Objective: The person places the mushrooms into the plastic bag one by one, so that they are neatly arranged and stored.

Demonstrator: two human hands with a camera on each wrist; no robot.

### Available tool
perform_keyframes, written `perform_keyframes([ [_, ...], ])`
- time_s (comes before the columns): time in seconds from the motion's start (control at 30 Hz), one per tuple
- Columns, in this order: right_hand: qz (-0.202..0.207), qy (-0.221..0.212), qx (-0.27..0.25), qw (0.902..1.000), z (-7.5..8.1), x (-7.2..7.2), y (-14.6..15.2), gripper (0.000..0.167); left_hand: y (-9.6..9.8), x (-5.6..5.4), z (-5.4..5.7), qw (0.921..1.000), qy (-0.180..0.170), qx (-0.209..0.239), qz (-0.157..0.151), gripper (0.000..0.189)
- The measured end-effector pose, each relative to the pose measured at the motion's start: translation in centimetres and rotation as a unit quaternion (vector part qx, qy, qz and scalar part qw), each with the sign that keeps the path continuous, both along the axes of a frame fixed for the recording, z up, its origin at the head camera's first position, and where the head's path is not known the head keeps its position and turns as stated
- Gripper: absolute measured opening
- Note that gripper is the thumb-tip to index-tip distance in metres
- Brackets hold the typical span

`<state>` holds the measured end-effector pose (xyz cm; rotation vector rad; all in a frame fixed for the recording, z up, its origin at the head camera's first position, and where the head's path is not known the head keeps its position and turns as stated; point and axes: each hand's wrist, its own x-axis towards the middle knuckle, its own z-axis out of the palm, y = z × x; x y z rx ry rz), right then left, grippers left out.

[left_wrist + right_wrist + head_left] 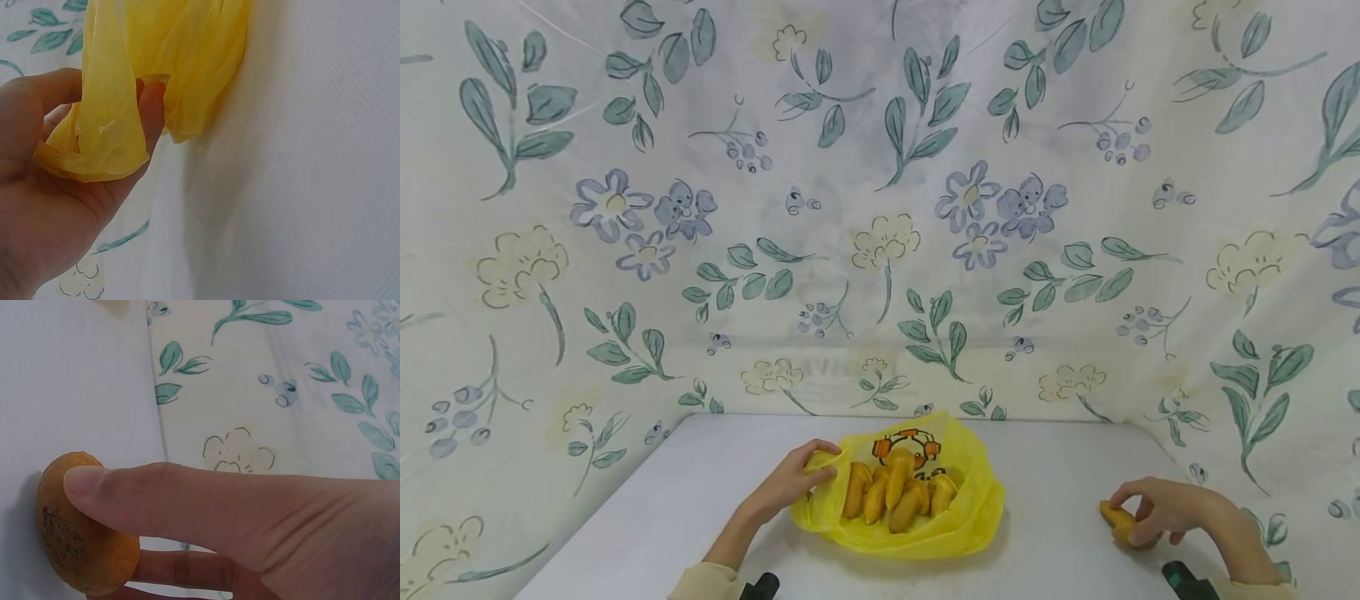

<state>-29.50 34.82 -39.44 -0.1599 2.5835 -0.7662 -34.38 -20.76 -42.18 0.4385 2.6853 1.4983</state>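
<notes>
A yellow plastic bag, printed with an orange headphone figure, lies with its mouth spread on the table. Inside are several tan-yellow, elongated, squash-like vegetables, some with a narrower neck. My left hand holds the bag's left rim; in the left wrist view the yellow film passes between thumb and fingers. Far to the right, my right hand grips another squash-like vegetable at the table. Its rounded orange-tan end carries a dark speckled patch, with the thumb pressed over it.
The white table extends between the bag and my right hand. A floral cloth hangs behind it and along both sides. Near the right wrist view's top edge is a blurred beige shape.
</notes>
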Motion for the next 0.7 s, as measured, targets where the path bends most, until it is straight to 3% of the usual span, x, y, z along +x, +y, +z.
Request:
perform_keyframes([
  [0.47, -0.001, 0.003, -0.006, 1.0, 0.01, 0.15, -0.08, 0.05, -0.17, -0.01, -0.06, 0.9999, 0.003, 0.002, -0.013, 0.036],
  [0.7, -0.002, 0.002, -0.01, 0.9999, 0.52, 0.66, -0.41, 0.054, -0.09, -0.08, -0.09, 1.0, 0.008, -0.005, -0.002, 0.033],
])
